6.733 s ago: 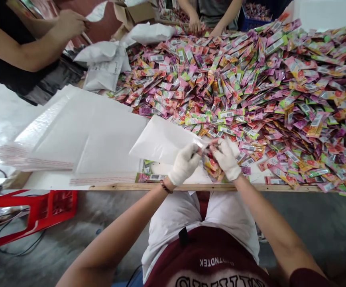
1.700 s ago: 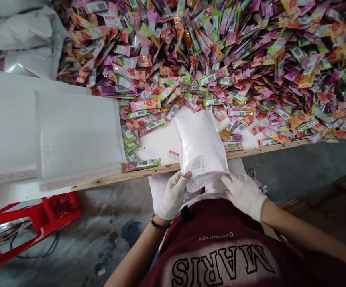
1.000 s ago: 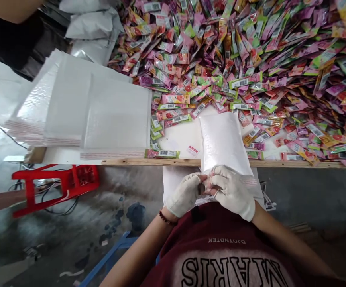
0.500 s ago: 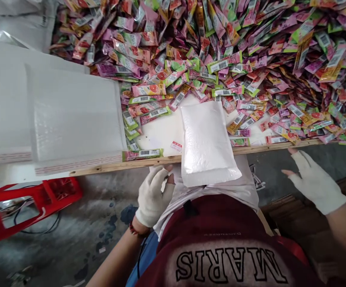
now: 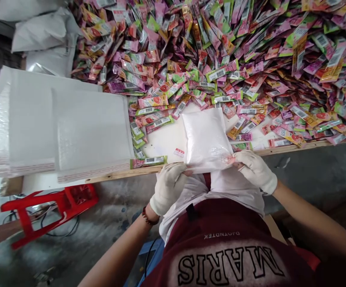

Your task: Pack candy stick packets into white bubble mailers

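A plump white padded mailer (image 5: 206, 135) lies on the table (image 5: 164, 139), its near end at the wooden front edge. My left hand (image 5: 170, 185), in a fingerless white glove, is closed at the near left corner, thumb and fingertips pinching the flap. My right hand (image 5: 255, 169), gloved alike, grips the near right corner between thumb and fingers. The near flap stretches between both hands, above my lap. Beyond and beside the mailer lie loose stick sachets (image 5: 152, 99) in pink, green and orange wrappers. A small red-and-white label (image 5: 179, 152) sits left of it.
Flat white padded mailers (image 5: 92, 131) are stacked at left, overhanging the table's edge. Sachets (image 5: 197, 52) heap up across the back and right. Filled white bags (image 5: 41, 34) stand at the far left. A red plastic stool (image 5: 52, 209) is below the table.
My right hand has come in from the right and taken the mailer's near right corner. My left hand has moved onto the near left corner. The camera view has shifted slightly.
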`<state>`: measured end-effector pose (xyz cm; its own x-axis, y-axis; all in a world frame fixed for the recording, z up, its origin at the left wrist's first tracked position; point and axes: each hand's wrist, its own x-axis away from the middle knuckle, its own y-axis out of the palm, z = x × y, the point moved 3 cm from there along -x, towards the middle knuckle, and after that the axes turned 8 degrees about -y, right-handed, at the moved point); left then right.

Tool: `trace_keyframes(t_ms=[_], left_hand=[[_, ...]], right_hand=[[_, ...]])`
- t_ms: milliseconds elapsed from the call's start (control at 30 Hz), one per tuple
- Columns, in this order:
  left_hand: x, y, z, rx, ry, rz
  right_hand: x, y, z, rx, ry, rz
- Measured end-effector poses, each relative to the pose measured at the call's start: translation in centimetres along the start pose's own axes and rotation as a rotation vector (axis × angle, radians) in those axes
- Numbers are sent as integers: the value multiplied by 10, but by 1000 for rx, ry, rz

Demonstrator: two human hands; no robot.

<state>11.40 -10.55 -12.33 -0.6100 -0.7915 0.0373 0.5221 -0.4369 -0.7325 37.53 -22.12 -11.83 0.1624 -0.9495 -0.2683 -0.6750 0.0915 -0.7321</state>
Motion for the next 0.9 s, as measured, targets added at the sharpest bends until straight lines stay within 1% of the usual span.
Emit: trace_keyframes(t_ms=[67,200,267,300,333,367,433,467,500,533,600,633,667,700,767,800,867,900], left_hand=[[-11,-4,3,-81,-169,-65],[-39,-11,-3,-272,-419,-221],[-48,-13,-7,-265,-503,-237],[-51,-15,-7,-205,-524,-225],[-52,-16,-6,-106,-536,-198],[-53,-16,-4,46,-521,-168],[-53,-13,3,510,-482,-157],[-53,-10,6,758,-487,-188],[-52,-6,9,977,-500,-244],[-50,-2,12,1135,-523,-337],[-47,0,19,1335,-554,-505],[-46,-4,23,1385,-561,-550],[-48,-13,27,1412,-559,-555],[-53,-27,32,1418,-549,-523],[-75,-67,47,1405,-502,-388],[-91,-92,58,1397,-453,-305],[-121,-142,86,1492,-275,-117],[-132,-159,102,1536,-206,-111]], right_hand=[[-11,0,3,33,159,-7],[-30,8,15,238,362,-119],[-32,10,21,231,464,-100],[-32,12,23,181,507,-63],[-33,14,23,97,540,-20],[-35,16,22,-2,556,36],[-43,25,16,-257,549,89],[-49,28,12,-363,536,157],[-55,30,7,-462,533,206],[-61,31,1,-559,533,246],[-70,28,-9,-712,508,287],[-74,24,-13,-771,487,298],[-76,19,-16,-818,462,305],[-78,14,-16,-858,440,319],[-83,6,-11,-934,402,364],[-85,4,-7,-955,376,379],[-90,9,6,-936,325,373],[-92,16,13,-906,314,356]])
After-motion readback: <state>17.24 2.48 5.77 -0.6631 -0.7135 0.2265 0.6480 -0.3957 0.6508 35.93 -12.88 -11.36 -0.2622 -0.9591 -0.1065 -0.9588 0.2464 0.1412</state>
